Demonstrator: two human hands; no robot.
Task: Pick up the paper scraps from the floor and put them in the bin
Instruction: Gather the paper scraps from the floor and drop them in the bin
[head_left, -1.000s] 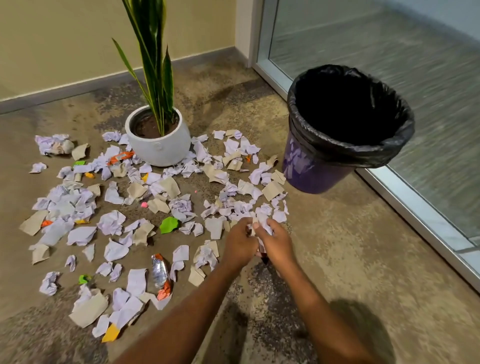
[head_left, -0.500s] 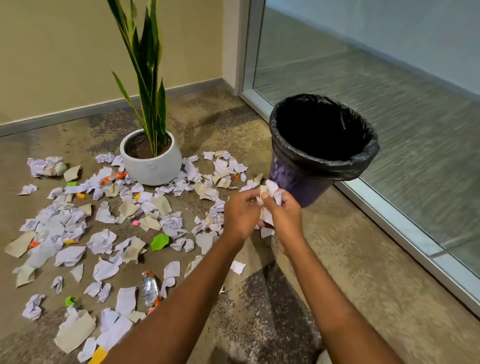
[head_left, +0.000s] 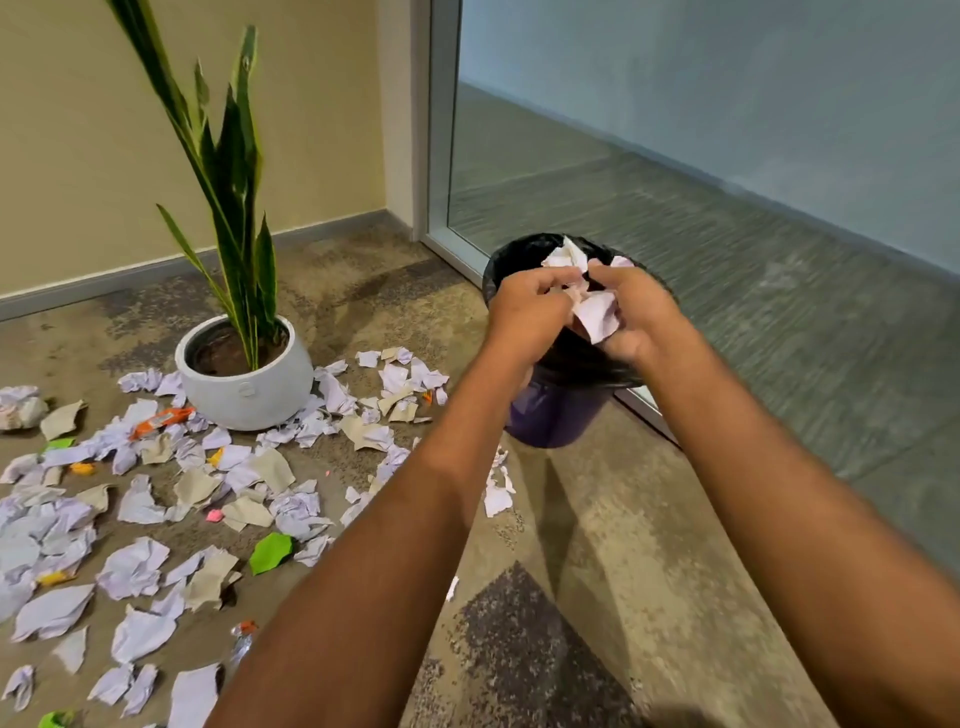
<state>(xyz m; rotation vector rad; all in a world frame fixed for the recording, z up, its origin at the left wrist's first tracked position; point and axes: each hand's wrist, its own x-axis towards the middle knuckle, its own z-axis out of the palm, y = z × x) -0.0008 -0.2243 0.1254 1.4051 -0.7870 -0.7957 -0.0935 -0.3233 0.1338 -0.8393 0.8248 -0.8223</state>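
Both my hands hold a bunch of white paper scraps (head_left: 592, 306) right over the mouth of the purple bin (head_left: 550, 415), which has a black liner. My left hand (head_left: 524, 306) grips the bunch from the left, fingers curled. On the right side, my right hand (head_left: 639, 312) grips the same bunch. My hands and forearms hide most of the bin's opening. Many more crumpled white and beige paper scraps (head_left: 135, 566) lie scattered across the floor to the left, with a green piece (head_left: 270, 552) among them.
A white pot with a tall green plant (head_left: 244, 379) stands among the scraps at the left. A glass wall with a metal frame (head_left: 441, 156) runs behind and to the right of the bin. An orange wrapper (head_left: 161, 418) lies by the pot.
Both hands have lifted the bunch of scraps from the floor and carried it up and away from me to over the bin's mouth. The view has tilted upward.
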